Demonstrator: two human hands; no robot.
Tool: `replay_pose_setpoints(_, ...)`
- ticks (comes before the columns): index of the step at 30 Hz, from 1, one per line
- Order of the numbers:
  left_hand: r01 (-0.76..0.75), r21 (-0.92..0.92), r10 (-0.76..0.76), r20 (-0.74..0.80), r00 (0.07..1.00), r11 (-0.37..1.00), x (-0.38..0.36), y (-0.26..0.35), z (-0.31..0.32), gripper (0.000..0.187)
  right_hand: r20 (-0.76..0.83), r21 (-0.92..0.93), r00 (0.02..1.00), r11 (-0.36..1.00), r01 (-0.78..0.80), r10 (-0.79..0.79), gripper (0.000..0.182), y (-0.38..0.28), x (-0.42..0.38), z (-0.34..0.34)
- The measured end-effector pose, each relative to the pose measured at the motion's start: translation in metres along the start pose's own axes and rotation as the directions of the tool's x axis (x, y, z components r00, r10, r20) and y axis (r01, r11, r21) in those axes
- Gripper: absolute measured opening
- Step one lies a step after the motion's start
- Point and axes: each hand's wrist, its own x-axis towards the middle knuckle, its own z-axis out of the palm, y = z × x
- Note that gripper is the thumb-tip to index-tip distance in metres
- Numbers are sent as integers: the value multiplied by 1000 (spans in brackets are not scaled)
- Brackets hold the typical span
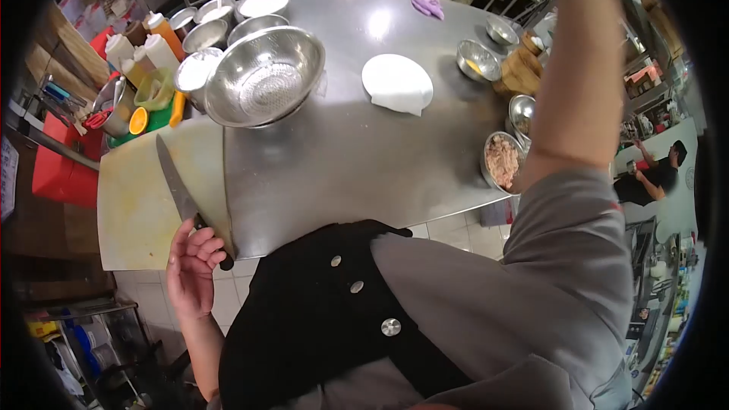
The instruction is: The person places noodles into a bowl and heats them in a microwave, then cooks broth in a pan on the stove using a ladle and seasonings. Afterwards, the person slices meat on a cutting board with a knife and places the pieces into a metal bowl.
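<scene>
My left hand [196, 267] is palm up at the front edge of the cutting board, its fingers loosely curled and a little apart, with nothing seen in the palm. Behind those fingers runs the black handle of a kitchen knife [175, 182], partly hidden by them. The blade lies on the yellowed cutting board [137, 197], pointing away from me. My right arm reaches up past the top edge of the picture, so my right hand is out of view.
A large steel colander [266, 80] stands on the steel table [357, 175] beside several bowls and squeeze bottles. A white plate-like item [399, 83] sits mid-table. To the right are a bowl of raw meat [503, 159] and a bowl with yellow contents [478, 61]. Another person [653, 175] stands far right.
</scene>
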Motion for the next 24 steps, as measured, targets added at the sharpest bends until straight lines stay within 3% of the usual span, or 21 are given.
replay_pose_setpoints(1, 5, -9, -5, -25, 1000, 1000, -5, -3, -3, 61, 289, -56, 942, 986, -159, 169, 32, 21, -17, 40)
replay_pose_setpoints(2, 17, -8, -17, -36, 999, 1000, -7, -6, 1, 61, 300, -68, 913, 949, 308, -275, 40, 40, -19, 104)
replay_pose_setpoints(3, 28, -4, -28, -48, 998, 1000, -10, -7, 5, 61, 307, -108, 922, 954, 280, -236, 39, 87, -31, 184)
replay_pose_setpoints(4, 39, 3, -39, -60, 997, 999, -12, -9, 10, 62, 415, -139, 909, 989, 47, 15, 39, 94, -47, 225)
replay_pose_setpoints(6, 53, 44, -49, -75, 996, 998, -12, -15, 23, 63, 414, -116, 910, 989, 89, -33, 46, 153, -74, 326)
replay_pose_setpoints(7, 59, 60, -54, -79, 995, 996, -11, -17, 31, 63, 384, -133, 923, 990, 42, 12, 45, 157, -85, 344)
replay_pose_setpoints(10, 93, 107, -80, -123, 989, 990, -15, -21, 55, 64, 446, -138, 889, 989, -46, 103, 45, 163, -89, 367)
replay_pose_setpoints(13, 101, 111, -89, -112, 990, 989, -11, -25, 68, 64, 374, -148, 926, 989, 0, 56, 46, 180, -75, 379)
replay_pose_setpoints(17, 137, 128, -123, -109, 986, 982, -12, -27, 74, 61, 418, -118, 907, 993, 10, 40, 48, 186, -69, 382)
replay_pose_setpoints(19, 139, 131, -132, -57, 990, 982, -10, -26, 67, 62, 368, -103, 928, 995, -18, 55, 49, 174, -75, 360)
replay_pose_setpoints(20, 142, 135, -139, -25, 990, 981, -6, -24, 64, 63, 250, -80, 967, 997, -24, 43, 50, 168, -83, 357)
replay_pose_setpoints(23, 154, 120, -157, 15, 987, 981, 10, -22, 48, 64, 11, 143, 1000, 990, -17, 16, 40, 140, -113, 308)
replay_pose_setpoints(24, 150, 94, -155, 39, 987, 984, 19, -29, 44, 64, 30, 179, 999, 983, -40, 35, 37, 131, -133, 286)
